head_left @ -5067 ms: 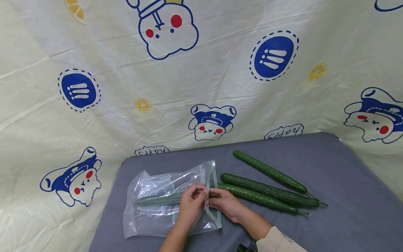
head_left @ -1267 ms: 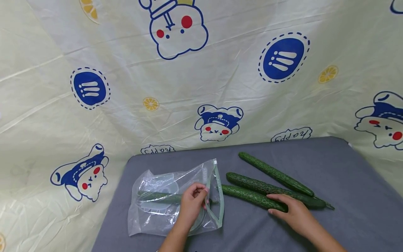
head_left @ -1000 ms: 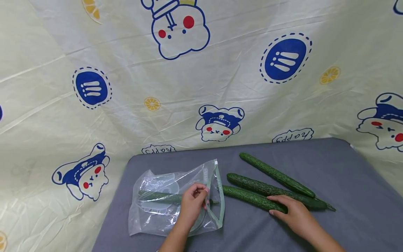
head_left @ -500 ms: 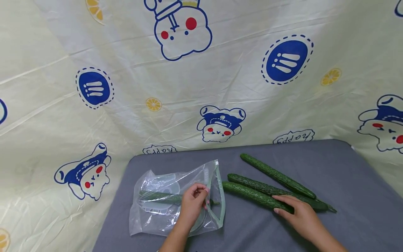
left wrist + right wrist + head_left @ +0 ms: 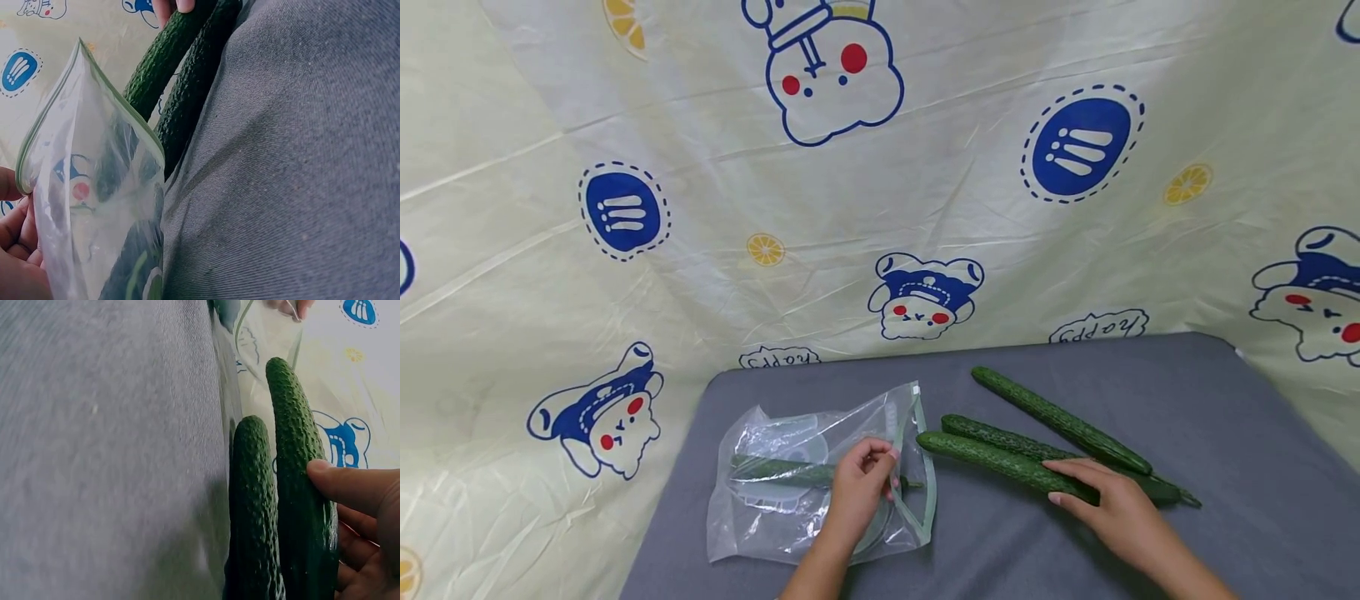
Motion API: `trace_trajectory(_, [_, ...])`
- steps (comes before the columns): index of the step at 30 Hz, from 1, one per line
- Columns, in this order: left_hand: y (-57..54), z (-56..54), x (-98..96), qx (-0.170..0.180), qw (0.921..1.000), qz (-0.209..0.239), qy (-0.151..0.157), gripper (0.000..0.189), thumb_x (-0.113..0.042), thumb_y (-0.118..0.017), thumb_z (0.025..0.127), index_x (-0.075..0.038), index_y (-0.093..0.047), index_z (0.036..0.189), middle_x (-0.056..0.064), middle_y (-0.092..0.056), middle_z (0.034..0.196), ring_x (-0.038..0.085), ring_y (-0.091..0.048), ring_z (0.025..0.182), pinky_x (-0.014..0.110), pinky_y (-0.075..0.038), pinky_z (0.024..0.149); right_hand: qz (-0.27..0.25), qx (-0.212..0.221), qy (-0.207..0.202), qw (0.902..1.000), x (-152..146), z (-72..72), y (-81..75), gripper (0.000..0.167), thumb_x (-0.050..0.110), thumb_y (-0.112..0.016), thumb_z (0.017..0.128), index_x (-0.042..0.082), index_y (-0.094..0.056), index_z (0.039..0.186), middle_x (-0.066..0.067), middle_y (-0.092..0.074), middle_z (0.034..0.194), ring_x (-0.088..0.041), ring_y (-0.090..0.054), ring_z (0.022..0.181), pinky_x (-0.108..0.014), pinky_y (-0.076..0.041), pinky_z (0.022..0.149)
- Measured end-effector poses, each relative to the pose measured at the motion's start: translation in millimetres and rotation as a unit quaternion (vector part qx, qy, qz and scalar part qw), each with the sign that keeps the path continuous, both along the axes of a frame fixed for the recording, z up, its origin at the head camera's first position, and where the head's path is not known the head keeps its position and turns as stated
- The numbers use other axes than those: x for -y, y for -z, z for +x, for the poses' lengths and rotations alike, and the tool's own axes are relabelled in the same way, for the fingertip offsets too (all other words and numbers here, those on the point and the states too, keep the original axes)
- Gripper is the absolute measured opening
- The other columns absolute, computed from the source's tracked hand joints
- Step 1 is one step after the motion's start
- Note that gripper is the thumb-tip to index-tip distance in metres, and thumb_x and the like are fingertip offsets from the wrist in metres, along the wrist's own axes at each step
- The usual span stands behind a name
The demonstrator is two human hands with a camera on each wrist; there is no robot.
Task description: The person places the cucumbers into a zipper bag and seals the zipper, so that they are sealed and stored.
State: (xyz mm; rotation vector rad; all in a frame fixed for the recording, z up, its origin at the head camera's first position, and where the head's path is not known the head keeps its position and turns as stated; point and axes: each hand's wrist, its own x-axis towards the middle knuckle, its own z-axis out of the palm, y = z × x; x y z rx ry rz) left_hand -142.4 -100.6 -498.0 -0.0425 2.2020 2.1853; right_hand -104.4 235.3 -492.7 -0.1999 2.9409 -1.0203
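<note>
My left hand (image 5: 859,479) pinches the mouth edge of a clear zip bag (image 5: 737,533) with a pale green seal, holding it apart. Inside the bag lies one green cucumber (image 5: 782,472). My right hand (image 5: 1112,504) grips another cucumber (image 5: 985,458) near its stem end, thumb on one side and fingers on the other. That cucumber's rounded tip points left, right at the bag's mouth. In the right wrist view it is raised above a second cucumber (image 5: 252,487). The left wrist view shows the mouth gaping toward the held cucumber (image 5: 165,56).
A third loose cucumber (image 5: 1060,417) lies diagonally behind, its stem end close to the second one. All rest on a grey cloth-covered table (image 5: 1240,467). A printed cream curtain (image 5: 820,300) hangs behind the table's back edge.
My right hand has left the bag's mouth and taken hold of the nearest cucumber. Its tip has risen and now shows at the bag's opening. My left hand stays on the bag's edge.
</note>
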Motion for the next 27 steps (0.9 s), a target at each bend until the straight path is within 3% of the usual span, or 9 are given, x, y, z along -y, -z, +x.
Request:
trace_trajectory(17, [0.8, 1.0, -0.8, -0.006, 1.0, -0.004, 0.002, 0.016, -0.009, -0.066, 0.093, 0.005, -0.065, 0.1, 0.001, -0.057, 0.075, 0.007, -0.056, 0.058, 0.019, -0.049, 0.05, -0.034, -0.016, -0.052, 0.9979, 25.6, -10.1, 1.8, 0.043, 0.03, -0.077, 0.088, 0.029, -0.068, 0.13, -0.003, -0.067, 0.132, -0.032, -0.064, 0.121, -0.05, -0.057, 0.092])
trace_trajectory(27, [0.5, 2.1, -2.3, -0.009, 1.0, 0.0, -0.003, 0.017, -0.01, -0.068, 0.093, 0.005, -0.066, 0.101, 0.003, -0.057, 0.075, 0.009, -0.055, 0.055, 0.019, -0.048, 0.048, -0.045, -0.025, -0.069, 0.9963, 44.1, -20.2, 8.2, 0.044, 0.029, -0.079, 0.086, 0.025, -0.069, 0.129, -0.001, -0.068, 0.129, -0.03, -0.064, 0.12, -0.048, -0.056, 0.094])
